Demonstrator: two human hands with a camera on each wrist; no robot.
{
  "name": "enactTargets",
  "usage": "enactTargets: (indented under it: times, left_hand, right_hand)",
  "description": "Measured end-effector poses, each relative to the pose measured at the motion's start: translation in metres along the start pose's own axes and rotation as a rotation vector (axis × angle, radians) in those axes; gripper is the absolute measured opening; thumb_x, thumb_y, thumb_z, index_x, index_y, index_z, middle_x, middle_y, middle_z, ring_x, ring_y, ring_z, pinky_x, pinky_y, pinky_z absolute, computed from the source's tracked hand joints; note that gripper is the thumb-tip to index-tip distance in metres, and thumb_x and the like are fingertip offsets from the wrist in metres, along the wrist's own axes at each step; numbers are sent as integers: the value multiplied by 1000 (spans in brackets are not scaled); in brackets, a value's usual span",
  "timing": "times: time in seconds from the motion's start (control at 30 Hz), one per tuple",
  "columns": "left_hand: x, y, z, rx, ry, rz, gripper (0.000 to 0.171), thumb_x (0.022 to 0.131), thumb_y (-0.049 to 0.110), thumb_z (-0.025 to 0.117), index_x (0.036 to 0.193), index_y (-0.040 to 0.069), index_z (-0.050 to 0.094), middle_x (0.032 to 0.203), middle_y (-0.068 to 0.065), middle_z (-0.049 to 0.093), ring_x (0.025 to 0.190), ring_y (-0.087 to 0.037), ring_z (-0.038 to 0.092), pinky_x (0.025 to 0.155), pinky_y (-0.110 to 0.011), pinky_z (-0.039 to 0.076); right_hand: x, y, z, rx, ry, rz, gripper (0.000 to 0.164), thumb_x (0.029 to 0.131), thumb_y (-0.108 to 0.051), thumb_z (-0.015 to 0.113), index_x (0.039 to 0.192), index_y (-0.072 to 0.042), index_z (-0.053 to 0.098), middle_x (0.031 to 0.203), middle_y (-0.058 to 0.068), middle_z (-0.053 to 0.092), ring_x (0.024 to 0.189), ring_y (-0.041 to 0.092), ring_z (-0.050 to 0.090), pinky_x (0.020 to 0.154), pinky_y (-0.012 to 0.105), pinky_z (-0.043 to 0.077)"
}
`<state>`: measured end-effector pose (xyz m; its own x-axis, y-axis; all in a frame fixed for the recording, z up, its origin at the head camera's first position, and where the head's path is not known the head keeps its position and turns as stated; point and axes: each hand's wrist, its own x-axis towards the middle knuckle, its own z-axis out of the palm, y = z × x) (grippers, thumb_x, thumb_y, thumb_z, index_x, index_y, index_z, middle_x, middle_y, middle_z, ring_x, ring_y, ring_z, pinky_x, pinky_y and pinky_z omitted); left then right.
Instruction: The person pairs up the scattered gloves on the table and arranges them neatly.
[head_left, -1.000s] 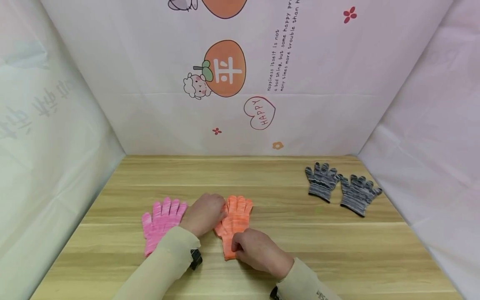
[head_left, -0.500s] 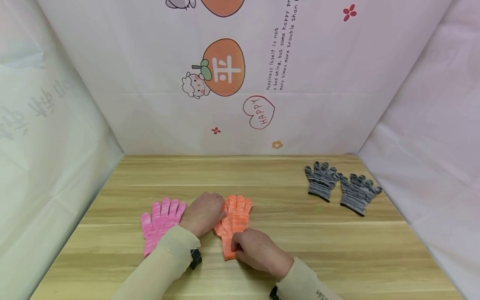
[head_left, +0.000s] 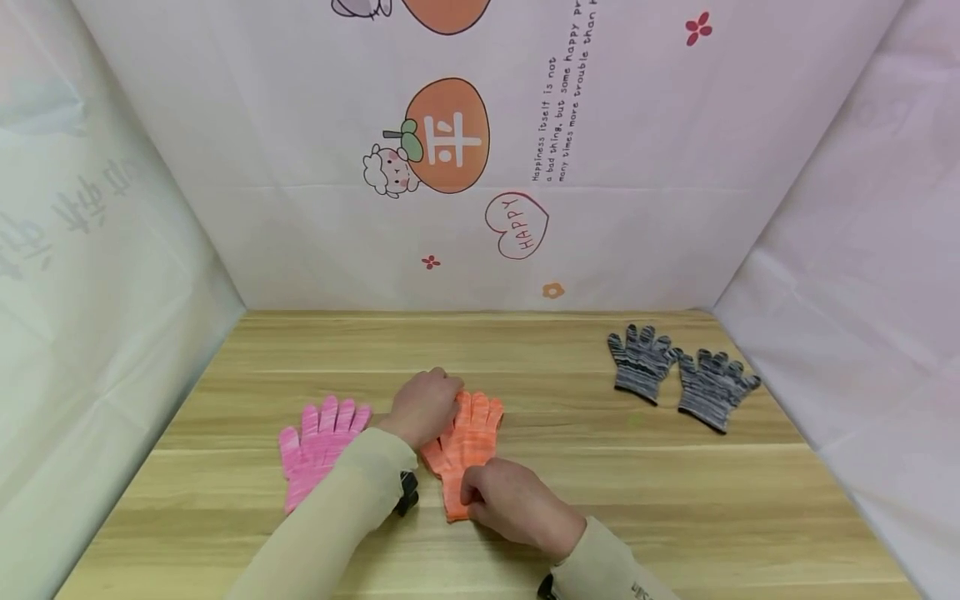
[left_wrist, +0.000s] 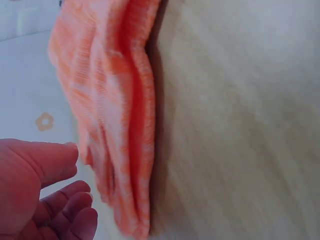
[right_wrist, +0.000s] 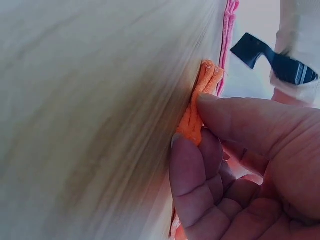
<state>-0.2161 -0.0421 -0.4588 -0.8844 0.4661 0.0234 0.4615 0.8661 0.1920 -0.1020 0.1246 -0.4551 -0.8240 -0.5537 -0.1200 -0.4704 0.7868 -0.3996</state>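
An orange knit glove (head_left: 468, 446) lies on the wooden table with its fingers pointing away from me. My right hand (head_left: 517, 506) pinches the cuff at its right side between thumb and forefinger; the right wrist view shows the folded orange cuff (right_wrist: 205, 85) between them. My left hand (head_left: 426, 407) is at the upper left of the glove, beside its fingers. In the left wrist view, the thumb and loosely bent fingers (left_wrist: 72, 210) are apart, with the layered glove edge (left_wrist: 135, 120) just beyond their tips. Left of it lies a pink glove (head_left: 311, 454), partly behind my left sleeve.
Two grey-black knit gloves lie at the back right, one (head_left: 643, 364) close beside the other (head_left: 712, 390). White printed sheets (head_left: 622, 217) stand around the back and sides of the wooden table (head_left: 585, 433).
My left hand has shifted slightly away from me and to the right, uncovering the orange glove's thumb. My right hand stays on the cuff.
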Motion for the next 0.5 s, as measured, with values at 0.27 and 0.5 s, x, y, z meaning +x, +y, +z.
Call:
enactTargets:
  times: [0.27,0.5]
  left_hand:
    - [11,-1,9,-69,-21,-42,19,106,19,59,117,17,75,109,-7,67,97,-24,65,84,-41,58]
    - [12,-2,9,-142,26,-46,7,103,19,66,105,15,71,99,-3,65,85,-17,61,74,-35,55]
  right_hand:
    - [-1,0,3,-5,36,-27,11,89,-10,76,89,-20,70,79,-12,63,72,1,55,70,23,51]
    - [0,1,2,-4,26,-22,10,90,-10,76,90,-20,71,81,-11,65,73,2,57,70,24,51]
